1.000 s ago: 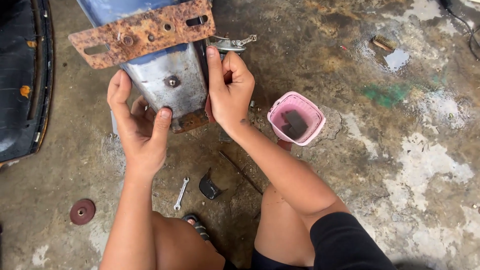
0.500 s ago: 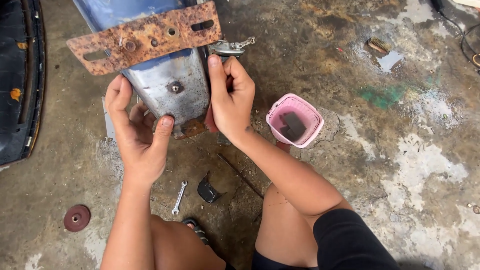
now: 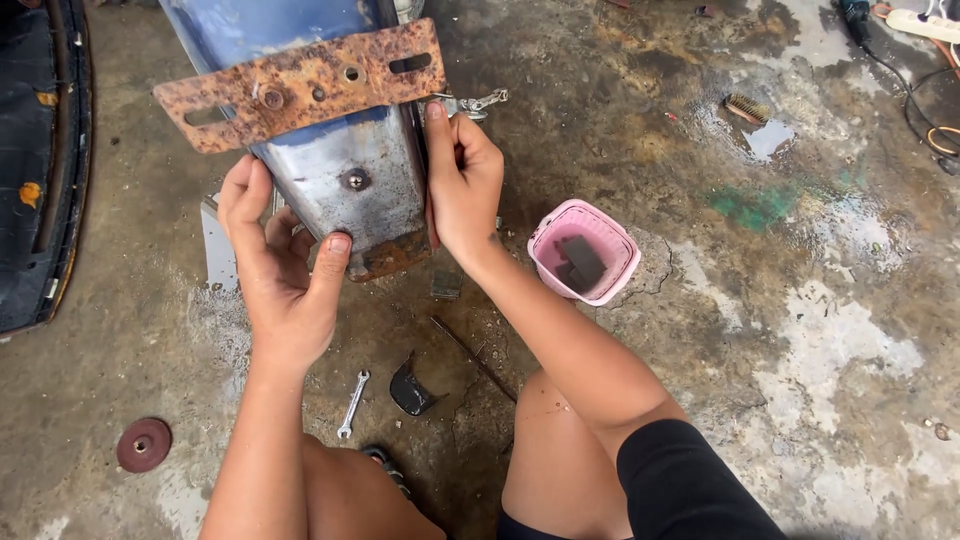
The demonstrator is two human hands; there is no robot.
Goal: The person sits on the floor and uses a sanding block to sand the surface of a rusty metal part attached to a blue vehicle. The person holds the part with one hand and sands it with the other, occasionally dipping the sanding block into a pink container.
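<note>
- One grey metal part (image 3: 350, 190), worn and rusty at the lower edge.
- One rusty flat bracket (image 3: 300, 85) with holes.
- Two hands: one left hand (image 3: 285, 275) and one right hand (image 3: 465, 185).
- One pink cup (image 3: 584, 252) on the floor.
- One small wrench (image 3: 352, 404).
- One round reddish disc (image 3: 144, 444).
- One wire brush (image 3: 746, 108).
- One small black curved piece (image 3: 410, 388).
- One thin metal rod (image 3: 472, 356).

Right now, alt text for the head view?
Both hands grip a blue-grey metal part with a rusty bracket: left hand at its lower edge, right hand on its side. On the wet concrete floor lie a pink cup, wrench and disc.
</note>
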